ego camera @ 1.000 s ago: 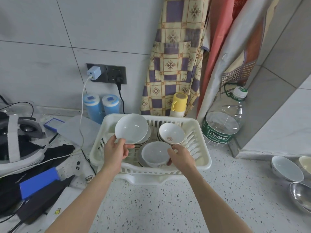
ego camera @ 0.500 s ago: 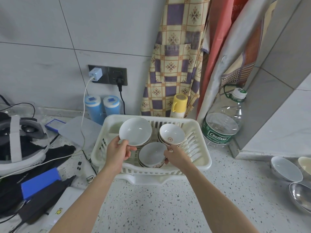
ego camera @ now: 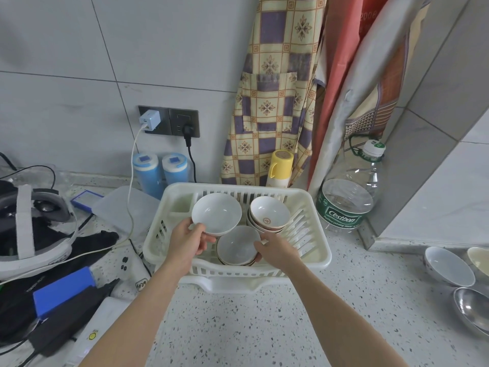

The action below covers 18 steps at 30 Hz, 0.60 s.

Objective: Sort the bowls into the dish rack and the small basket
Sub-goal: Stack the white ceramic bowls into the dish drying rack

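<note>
A white plastic dish rack (ego camera: 316, 256) stands on the speckled counter against the wall. My left hand (ego camera: 186, 243) grips the near rim of a plain white bowl (ego camera: 217, 213) at the rack's back left. My right hand (ego camera: 275, 250) holds the right edge of a greyish bowl (ego camera: 236, 245) that lies on a small stack at the rack's front. A stack of red-marked bowls (ego camera: 268, 214) sits at the back right of the rack. More bowls wait at the far right: a white bowl (ego camera: 448, 266), a cream bowl (ego camera: 480, 259) and a steel bowl (ego camera: 472, 308).
A large water bottle (ego camera: 349, 192) stands right of the rack, a yellow flask (ego camera: 280, 166) and two blue canisters (ego camera: 158, 172) behind it. Cables, a headset (ego camera: 29, 229) and dark gadgets crowd the counter's left. Aprons hang on the wall. No small basket is visible.
The right hand has lowered the greyish bowl onto the front stack in the rack. The left hand has set the white bowl lower at the back left and still holds its rim.
</note>
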Tool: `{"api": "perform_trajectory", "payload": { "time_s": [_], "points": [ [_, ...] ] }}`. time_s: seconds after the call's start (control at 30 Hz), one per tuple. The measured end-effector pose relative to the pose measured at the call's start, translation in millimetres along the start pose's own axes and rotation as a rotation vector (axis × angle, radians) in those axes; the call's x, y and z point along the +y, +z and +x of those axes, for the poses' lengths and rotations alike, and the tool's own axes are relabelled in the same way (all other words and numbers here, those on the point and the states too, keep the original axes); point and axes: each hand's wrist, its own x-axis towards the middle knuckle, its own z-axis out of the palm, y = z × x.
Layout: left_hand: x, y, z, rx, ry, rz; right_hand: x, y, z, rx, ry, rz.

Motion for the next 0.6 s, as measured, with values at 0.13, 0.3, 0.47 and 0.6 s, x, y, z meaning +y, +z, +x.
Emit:
{"api": "perform_trajectory", "payload": {
  "time_s": [0.13, 0.3, 0.47, 0.6],
  "points": [
    [-0.3, -0.9, 0.4, -0.04, -0.014, 0.027, 0.3, 0.0, -2.1, 0.028, 0.008, -0.013],
    [0.7, -3.4, 3.2, -0.128, -0.051, 0.095, -0.7, 2.0, -1.6, 0.052, 0.055, -0.066],
    [0.7, -6.3, 6.0, -0.229, -0.099, 0.183, -3.0, 2.3, -3.8, 0.175, 0.124, -0.023],
    [2.6, -6.0, 7.9, -0.281, -0.151, 0.233, -3.0, -0.7, -9.5, 0.285, 0.072, 0.223]
  ]
}}
